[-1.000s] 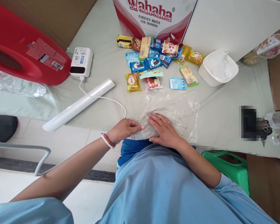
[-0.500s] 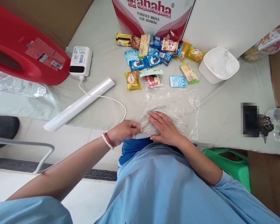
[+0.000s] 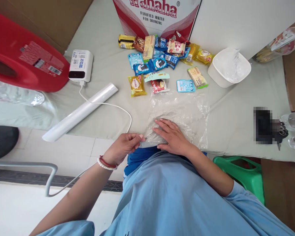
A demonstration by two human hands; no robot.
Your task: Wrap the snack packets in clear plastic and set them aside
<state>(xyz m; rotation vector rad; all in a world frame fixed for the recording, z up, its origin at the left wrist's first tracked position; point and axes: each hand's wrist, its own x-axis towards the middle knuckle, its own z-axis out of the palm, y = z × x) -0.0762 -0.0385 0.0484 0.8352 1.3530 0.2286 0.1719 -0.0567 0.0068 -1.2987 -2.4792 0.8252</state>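
Two hands at the near edge of the bench [image 3: 236, 111], both on a clear plastic bag [image 3: 179, 114]. Left hand [image 3: 124, 148] pinching the bag's near left corner between thumb and fingertips, grip closed on the film just past the bench edge; red-and-white bracelet [image 3: 107, 163] on that wrist. Right hand [image 3: 173, 138] laid flat, fingers spread and open, pressing the bag's near part down onto the bench. Bag lying flat and crumpled in front of the person, stretching from the near edge toward the snacks.

Many small snack packets [image 3: 159, 59] scattered beyond the bag: a yellow packet [image 3: 137, 86], a red-and-white packet [image 3: 159, 86] and a light blue packet [image 3: 185, 86] just beyond its far edge, the rest piled against a red-and-white water box [image 3: 157, 14]. White tub [image 3: 228, 67] lined with clear film, right of the packets. White roll [image 3: 81, 111] lying slantwise to the left, near end poking past the bench edge. White cable [image 3: 108, 105] crossing over the roll from a white power bank [image 3: 80, 65]. Red plastic container [image 3: 22, 59] at far left, touching the power bank or just beside it, hard to tell which. Green stool [image 3: 245, 173] below the bench, on the right.
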